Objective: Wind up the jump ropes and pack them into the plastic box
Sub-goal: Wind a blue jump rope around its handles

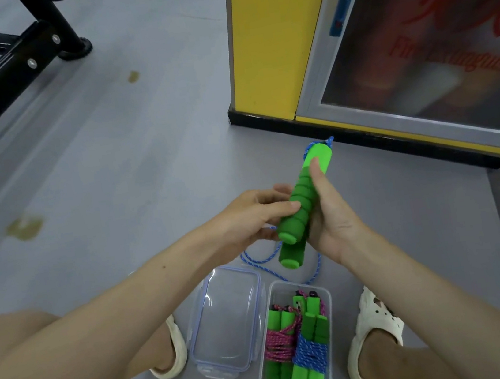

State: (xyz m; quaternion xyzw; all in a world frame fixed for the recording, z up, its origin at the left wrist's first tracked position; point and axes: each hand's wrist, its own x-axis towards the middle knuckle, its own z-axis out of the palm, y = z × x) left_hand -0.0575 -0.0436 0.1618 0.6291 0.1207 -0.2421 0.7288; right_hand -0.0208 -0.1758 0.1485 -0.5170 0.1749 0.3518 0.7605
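Observation:
My right hand (328,210) grips two green foam jump rope handles (304,194) held side by side, thumb lying along the upper one. My left hand (256,217) touches the handles from the left with its thumb and pinches the blue rope (263,261), which hangs in loops to the floor. Below stands the clear plastic box (325,297). Inside it lie a wound pink jump rope (278,342) and a wound blue jump rope (310,354), both with green handles.
The box's clear lid (228,317) lies on the grey floor left of the box. My feet in white sandals flank both. A yellow pillar (266,42) and a fire extinguisher cabinet stand ahead right, a black metal frame (1,73) upper left.

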